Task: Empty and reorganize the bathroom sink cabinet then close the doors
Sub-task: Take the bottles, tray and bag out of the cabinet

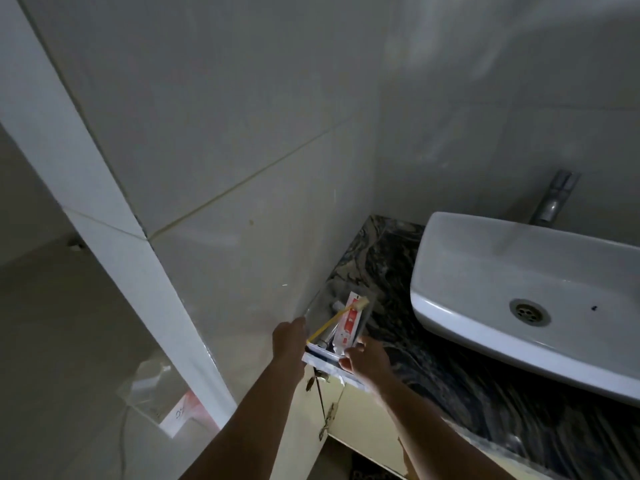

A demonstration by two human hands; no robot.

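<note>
Two bare forearms, no sleeves, left hand and right hand ungloved, no rings visible

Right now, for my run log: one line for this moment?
left hand: holds clear box | right hand: holds box | box: on countertop | inside: toothpaste, toothbrush

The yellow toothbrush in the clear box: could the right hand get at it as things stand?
Probably yes. The yellow toothbrush lies on top of the red and white tube in the open-topped clear box, and the right hand is at the box's near end with nothing between them.
</note>
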